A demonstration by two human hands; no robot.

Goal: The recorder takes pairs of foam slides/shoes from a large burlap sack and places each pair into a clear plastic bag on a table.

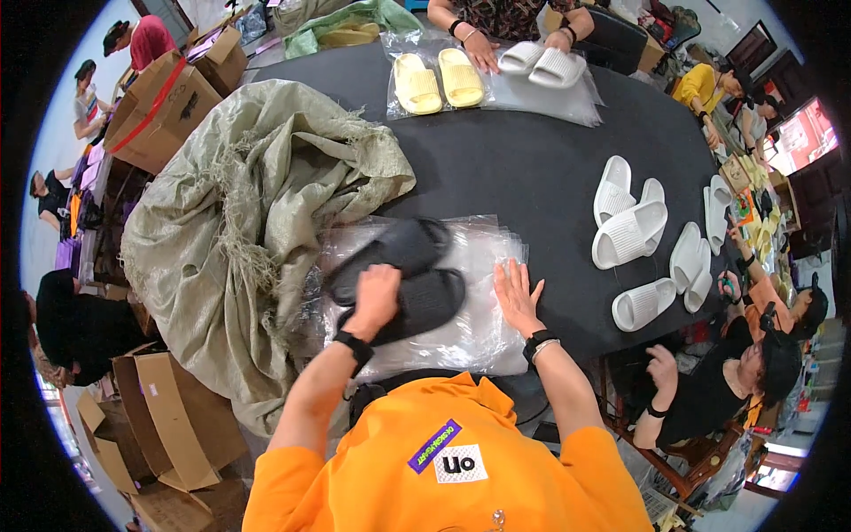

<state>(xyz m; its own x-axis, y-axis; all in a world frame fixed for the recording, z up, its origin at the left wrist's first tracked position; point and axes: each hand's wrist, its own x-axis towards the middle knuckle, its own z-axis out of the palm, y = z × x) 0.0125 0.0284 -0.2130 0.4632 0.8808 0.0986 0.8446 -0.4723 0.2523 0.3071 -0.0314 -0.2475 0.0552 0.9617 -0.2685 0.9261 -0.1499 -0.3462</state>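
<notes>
Two black slide sandals (pixel 417 275) lie overlapped on a stack of clear plastic bags (pixel 461 341) at the near edge of a black table (pixel 523 160). My left hand (pixel 375 297) grips the nearer black sandal from above. My right hand (pixel 516 295) rests flat, fingers spread, on the top plastic bag just right of the sandals. Both wrists carry black bands.
A large greenish woven sack (pixel 266 195) slumps at the left. Several white sandals (pixel 651 248) lie at the right. Across the table another person's hands (pixel 483 49) handle white sandals beside a yellow pair (pixel 439 80). Cardboard boxes (pixel 164 106) stand left; seated people are at right.
</notes>
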